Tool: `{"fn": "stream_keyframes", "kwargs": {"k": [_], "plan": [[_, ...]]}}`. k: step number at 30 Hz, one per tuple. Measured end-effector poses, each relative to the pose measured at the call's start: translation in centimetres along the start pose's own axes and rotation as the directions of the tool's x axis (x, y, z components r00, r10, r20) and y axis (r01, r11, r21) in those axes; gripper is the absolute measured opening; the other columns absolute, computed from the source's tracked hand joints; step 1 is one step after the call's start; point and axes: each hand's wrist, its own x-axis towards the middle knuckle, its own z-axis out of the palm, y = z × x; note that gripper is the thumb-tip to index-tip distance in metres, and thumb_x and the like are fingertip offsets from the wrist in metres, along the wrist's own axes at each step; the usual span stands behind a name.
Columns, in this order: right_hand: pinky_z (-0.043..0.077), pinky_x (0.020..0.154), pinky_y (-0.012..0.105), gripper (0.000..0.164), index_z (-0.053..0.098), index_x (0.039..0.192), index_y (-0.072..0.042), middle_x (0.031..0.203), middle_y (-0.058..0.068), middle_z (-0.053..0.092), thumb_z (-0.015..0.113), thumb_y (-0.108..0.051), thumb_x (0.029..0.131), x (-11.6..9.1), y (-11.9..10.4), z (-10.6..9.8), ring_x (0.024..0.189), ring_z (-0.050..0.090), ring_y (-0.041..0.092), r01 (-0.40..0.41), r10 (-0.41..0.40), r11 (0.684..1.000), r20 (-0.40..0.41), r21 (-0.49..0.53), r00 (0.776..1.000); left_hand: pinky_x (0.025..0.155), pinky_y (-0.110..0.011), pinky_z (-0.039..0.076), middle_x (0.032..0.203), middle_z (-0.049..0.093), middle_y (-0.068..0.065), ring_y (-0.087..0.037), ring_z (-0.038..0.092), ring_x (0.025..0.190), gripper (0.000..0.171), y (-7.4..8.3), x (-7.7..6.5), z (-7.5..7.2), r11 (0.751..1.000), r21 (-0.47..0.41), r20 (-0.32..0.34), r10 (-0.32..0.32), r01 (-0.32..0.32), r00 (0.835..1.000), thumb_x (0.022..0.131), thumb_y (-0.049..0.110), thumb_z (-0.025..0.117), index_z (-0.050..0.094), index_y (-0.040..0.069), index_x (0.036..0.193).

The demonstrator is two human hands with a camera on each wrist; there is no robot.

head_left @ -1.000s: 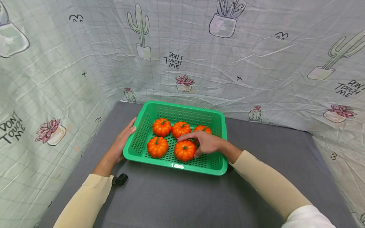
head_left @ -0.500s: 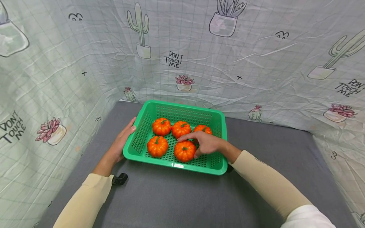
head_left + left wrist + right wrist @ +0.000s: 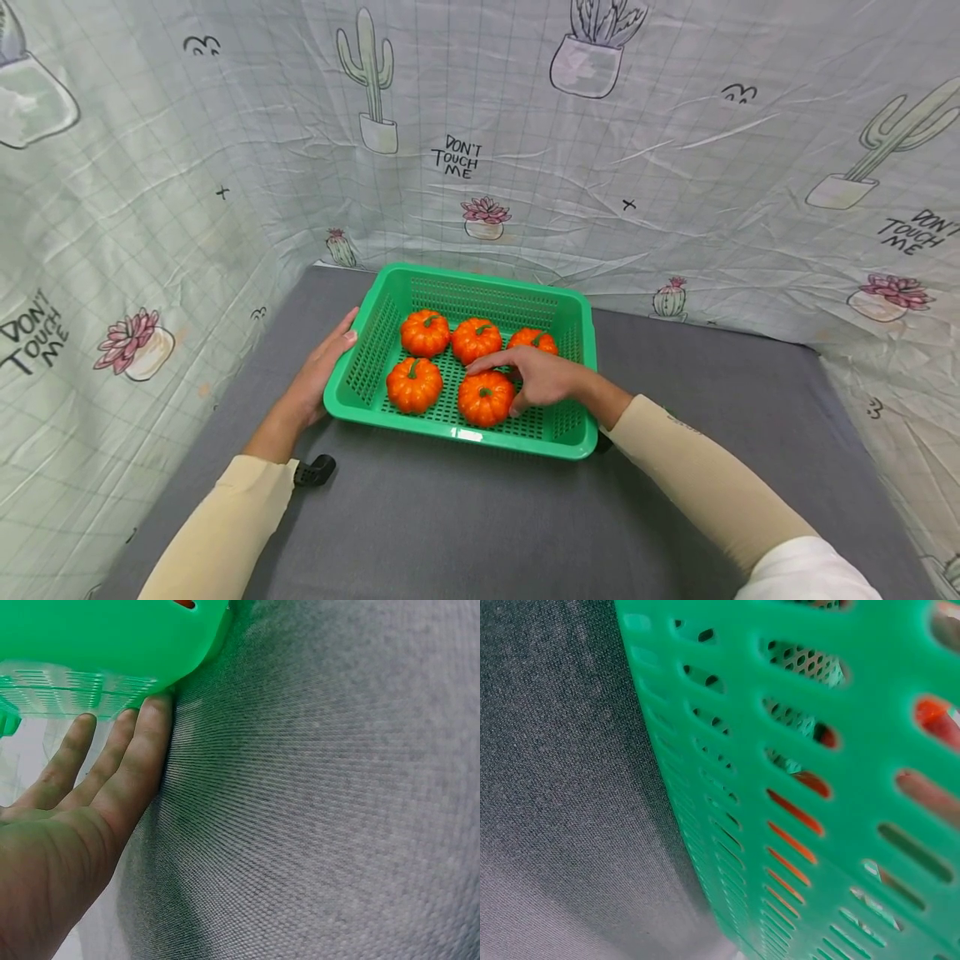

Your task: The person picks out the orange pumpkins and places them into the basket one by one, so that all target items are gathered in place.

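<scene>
A green plastic basket with slotted walls holds several small orange pumpkins with green stems. My right hand reaches over the basket's right side and grips the front pumpkin, thumb at its near right and fingers over its far side. Behind that hand, another pumpkin is partly covered. My left hand rests along the basket's left outer side. In the left wrist view its straight fingers touch the green wall low down, near the cloth. The right wrist view is mostly filled by the slotted wall.
More pumpkins sit at the back left, back middle and front left of the basket. Grey cloth covers the table. Hanging fabric printed with cacti stands close behind the basket and along both sides.
</scene>
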Motion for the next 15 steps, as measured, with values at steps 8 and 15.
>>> {"fn": "stream_keyframes", "kwargs": {"k": [8,15], "plan": [[0.053,0.101,0.036,0.083,0.061,0.147,-0.019,0.153,0.002,0.058,0.078,0.013,0.073,0.10,0.00,0.09,0.127,0.055,0.020,-0.016,0.016,1.000,0.001,-0.008,1.000,0.095,-0.020,0.050,0.177,0.008,-0.002,-0.029,0.034,0.145,0.058,0.01,0.00,0.08,1.000,-0.001,0.001,0.005,-0.005,1.000,0.112,0.048,0.033,0.011,0.046,0.166],[0.052,0.105,0.042,0.084,0.060,0.147,-0.018,0.153,0.003,0.058,0.078,0.015,0.073,0.15,0.08,0.22,0.130,0.055,0.022,-0.020,0.020,1.000,-0.003,-0.002,1.000,0.096,-0.018,0.048,0.177,0.008,0.000,-0.030,0.029,0.150,0.059,-0.04,0.01,0.10,1.000,0.006,-0.002,0.006,-0.006,1.000,0.112,0.049,0.034,0.011,0.046,0.166]]}}
